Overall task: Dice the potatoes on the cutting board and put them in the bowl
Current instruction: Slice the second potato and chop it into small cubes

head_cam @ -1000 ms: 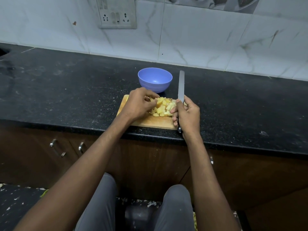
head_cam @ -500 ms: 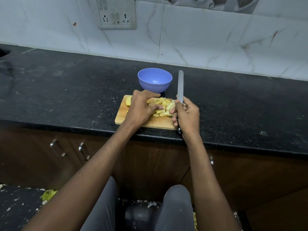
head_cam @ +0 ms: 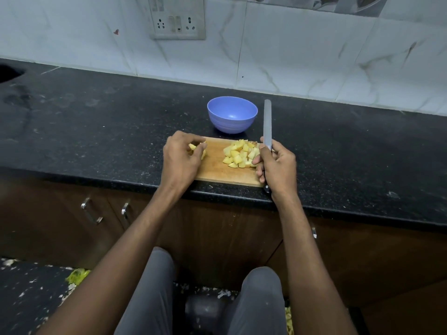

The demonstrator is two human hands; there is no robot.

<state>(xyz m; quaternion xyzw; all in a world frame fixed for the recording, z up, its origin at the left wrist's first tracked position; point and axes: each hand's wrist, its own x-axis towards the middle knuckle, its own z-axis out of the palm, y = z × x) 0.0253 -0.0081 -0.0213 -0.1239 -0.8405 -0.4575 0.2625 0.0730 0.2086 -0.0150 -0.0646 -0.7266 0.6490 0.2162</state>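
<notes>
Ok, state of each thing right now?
Bowl: upright, empty.
Dice: piled on the board's right side.
Uncut potato: held by left hand at the board's left end.
Knife: gripped by right hand, blade pointing away.
Board: flat on counter.

No text, label, brand or number can be read anywhere. The socket plate (head_cam: 177,18) on the wall at 12 o'clock bears no legible marking.
</notes>
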